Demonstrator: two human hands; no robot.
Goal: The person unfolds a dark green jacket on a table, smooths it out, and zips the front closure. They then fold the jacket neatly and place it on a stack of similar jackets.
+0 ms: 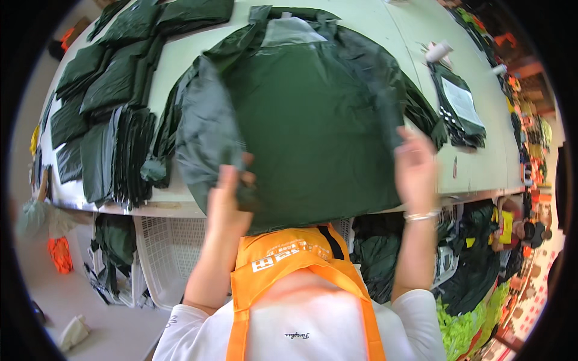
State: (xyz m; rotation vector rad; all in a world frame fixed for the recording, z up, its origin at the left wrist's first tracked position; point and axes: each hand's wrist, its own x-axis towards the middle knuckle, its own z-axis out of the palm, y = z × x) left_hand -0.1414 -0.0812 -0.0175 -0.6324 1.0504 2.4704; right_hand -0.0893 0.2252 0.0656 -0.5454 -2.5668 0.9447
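Note:
A dark green rain jacket [313,129] lies spread on the table with its front open, collar at the far end and hem hanging over the near edge. A light patch [294,31] shows inside below the collar. My left hand [232,195] is closed on the edge of its left front panel [208,117], thumb up, and that panel is lifted. At the right front edge, my right hand [416,165] pinches the fabric, its fingers partly smeared by motion. The jacket's sleeves lie out to either side, partly under the panels.
Stacks of folded dark green garments [117,78] fill the table's left side. At the right lie a dark bundle with a paper sheet [460,99], a white thread spool [438,51] and a small slim tool [455,167]. Below the table stand a white crate [174,253] and dark garments [379,259].

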